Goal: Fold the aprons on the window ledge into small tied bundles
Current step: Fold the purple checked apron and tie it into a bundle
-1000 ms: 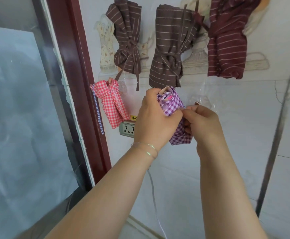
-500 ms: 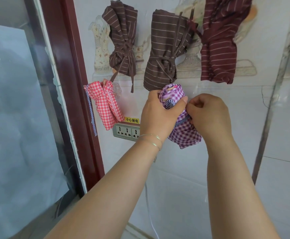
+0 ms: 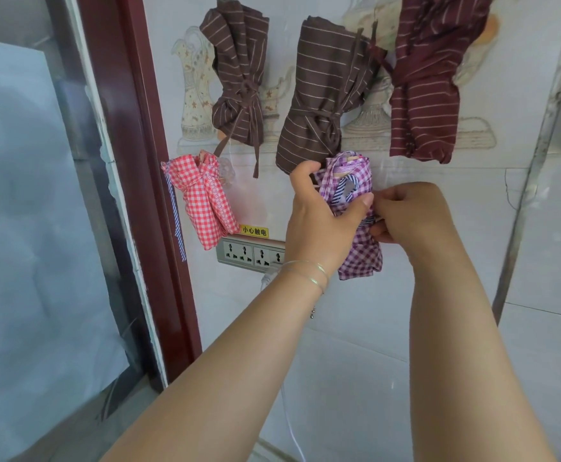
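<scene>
Five bundles up on the tiled wall: red gingham bundle near the dark red frame, two brown striped bundles side by side above, maroon striped bundle toward the upper right, purple gingham bundle between the hands. Left hand wrapped round the purple bundle's middle, thumb pressed across the front, fingers curled behind its top. Right hand closed just beside it, fingertips pinched on what looks like the striped tie, though hard to tell past the knuckles. Socket strip directly below, partly behind the left wrist.

Risks from here: tie slipping out of the pinch before the knot bites, letting the folds spring loose; left grip easing too soon, so the bundle drops past the sockets; too hard a pull dragging it off whatever holds it up, a hook or peg not clearly visible.
</scene>
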A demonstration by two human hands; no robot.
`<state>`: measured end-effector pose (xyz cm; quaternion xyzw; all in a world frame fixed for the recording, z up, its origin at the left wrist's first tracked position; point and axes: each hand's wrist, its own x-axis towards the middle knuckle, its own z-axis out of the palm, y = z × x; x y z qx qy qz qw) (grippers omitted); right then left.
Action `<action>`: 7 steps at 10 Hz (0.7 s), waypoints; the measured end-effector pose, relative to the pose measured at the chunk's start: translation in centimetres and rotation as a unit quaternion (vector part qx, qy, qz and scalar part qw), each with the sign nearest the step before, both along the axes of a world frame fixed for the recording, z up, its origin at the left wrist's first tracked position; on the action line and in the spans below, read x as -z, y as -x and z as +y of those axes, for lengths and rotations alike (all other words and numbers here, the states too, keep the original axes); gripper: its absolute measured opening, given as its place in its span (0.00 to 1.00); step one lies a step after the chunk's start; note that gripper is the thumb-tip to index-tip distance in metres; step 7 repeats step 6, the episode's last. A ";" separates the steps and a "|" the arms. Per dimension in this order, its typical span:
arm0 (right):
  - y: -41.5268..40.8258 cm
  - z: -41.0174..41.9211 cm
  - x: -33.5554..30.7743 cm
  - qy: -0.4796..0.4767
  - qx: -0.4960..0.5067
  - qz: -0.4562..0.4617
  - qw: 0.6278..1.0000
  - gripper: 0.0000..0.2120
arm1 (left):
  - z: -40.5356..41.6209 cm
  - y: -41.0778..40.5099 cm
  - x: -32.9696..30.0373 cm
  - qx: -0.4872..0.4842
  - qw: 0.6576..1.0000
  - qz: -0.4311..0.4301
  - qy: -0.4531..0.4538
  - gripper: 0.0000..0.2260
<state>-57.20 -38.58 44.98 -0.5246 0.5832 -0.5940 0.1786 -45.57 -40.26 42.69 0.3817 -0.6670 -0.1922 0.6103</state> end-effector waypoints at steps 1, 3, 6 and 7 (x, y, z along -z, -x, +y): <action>-0.3 0.1 0.6 0.017 -0.001 -0.020 1.000 0.09 | 0.0 0.0 -0.1 -0.058 0.995 -0.066 0.057 0.23; -0.6 0.2 2.8 0.023 -0.003 -0.057 0.998 0.06 | -0.8 -0.5 1.2 -0.058 0.990 -0.125 0.022 0.20; -2.1 2.7 6.0 0.109 0.163 0.034 0.980 0.10 | 0.6 -3.3 4.4 0.057 0.996 -0.057 -0.040 0.21; -2.1 2.7 6.0 0.109 0.163 0.034 0.980 0.10 | 0.6 -3.3 4.4 0.057 0.996 -0.057 -0.040 0.21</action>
